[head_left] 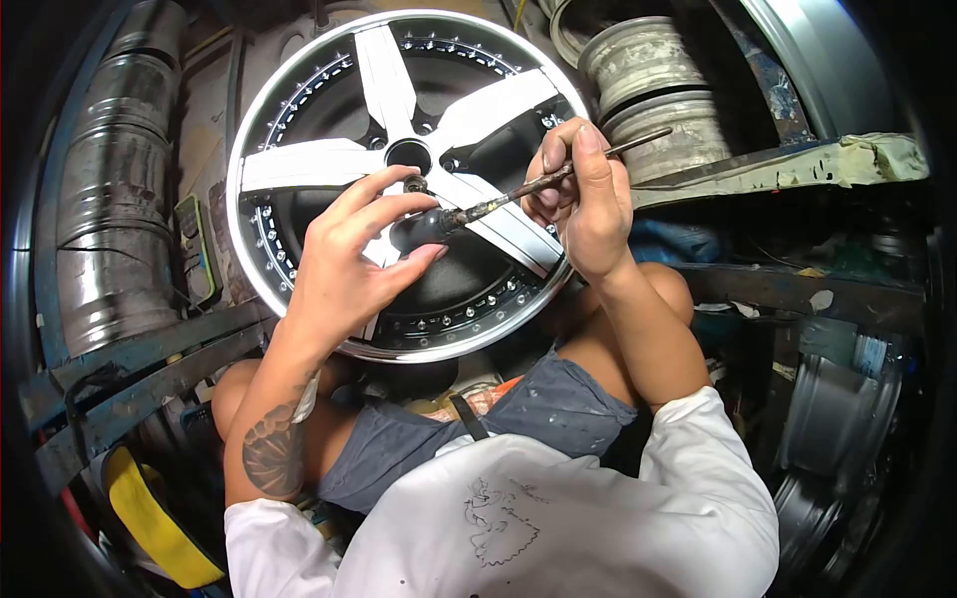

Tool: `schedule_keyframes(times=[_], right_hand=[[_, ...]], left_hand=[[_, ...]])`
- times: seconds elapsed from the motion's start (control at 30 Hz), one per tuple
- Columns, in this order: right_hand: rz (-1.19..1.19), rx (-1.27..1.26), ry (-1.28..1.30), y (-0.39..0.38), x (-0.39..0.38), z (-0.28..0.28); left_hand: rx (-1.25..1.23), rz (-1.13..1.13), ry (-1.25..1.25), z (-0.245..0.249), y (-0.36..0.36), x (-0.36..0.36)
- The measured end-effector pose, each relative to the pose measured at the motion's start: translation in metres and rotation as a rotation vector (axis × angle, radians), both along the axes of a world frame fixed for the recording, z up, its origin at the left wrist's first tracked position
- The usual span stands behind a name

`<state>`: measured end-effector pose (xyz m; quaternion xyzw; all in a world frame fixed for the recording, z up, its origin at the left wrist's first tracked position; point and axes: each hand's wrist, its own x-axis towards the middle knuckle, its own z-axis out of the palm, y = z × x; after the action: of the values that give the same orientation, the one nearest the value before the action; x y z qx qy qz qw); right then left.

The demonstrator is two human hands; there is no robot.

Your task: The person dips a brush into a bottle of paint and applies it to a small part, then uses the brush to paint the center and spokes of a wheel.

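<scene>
A large five-spoke wheel rim [384, 75] with white spoke faces, black recesses and a polished lip lies in front of me. Over its lower middle, my left hand [369, 244] has its thumb and fingers curved around a small black container [424, 227]. A small dark round piece [416, 184] is by the index fingertip. My right hand [583, 194] pinches a thin, paint-stained brush [513, 196] over the rim's right side. The brush's lower end meets the container's mouth; its bristles are hidden.
Metal wheel barrels stand in stacks at the left [115, 199] and upper right [653, 90]. A blue-painted metal rack [150, 359] runs along the left. Dark rims [832, 419] sit at the lower right. A yellow strap-like object [155, 518] is at the lower left.
</scene>
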<state>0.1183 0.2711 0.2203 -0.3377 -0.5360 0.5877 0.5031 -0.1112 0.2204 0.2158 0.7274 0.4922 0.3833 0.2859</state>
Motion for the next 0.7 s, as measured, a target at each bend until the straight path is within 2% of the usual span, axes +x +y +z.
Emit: schedule_keyframes(times=[0.27, 0.47, 0.7], right_hand=[[0.004, 0.024, -0.008, 0.0003, 0.0014, -0.0020], [-0.010, 0.088, -0.047, -0.0010, 0.0012, -0.0039], [-0.026, 0.017, 0.030, 0.0022, 0.0071, -0.0026]], left_hand=[[-0.053, -0.002, -0.014, 0.0031, -0.0004, 0.0002], [0.005, -0.019, 0.011, -0.0026, 0.0012, -0.0007], [0.008, -0.016, 0.006, -0.0012, 0.0004, 0.0005]])
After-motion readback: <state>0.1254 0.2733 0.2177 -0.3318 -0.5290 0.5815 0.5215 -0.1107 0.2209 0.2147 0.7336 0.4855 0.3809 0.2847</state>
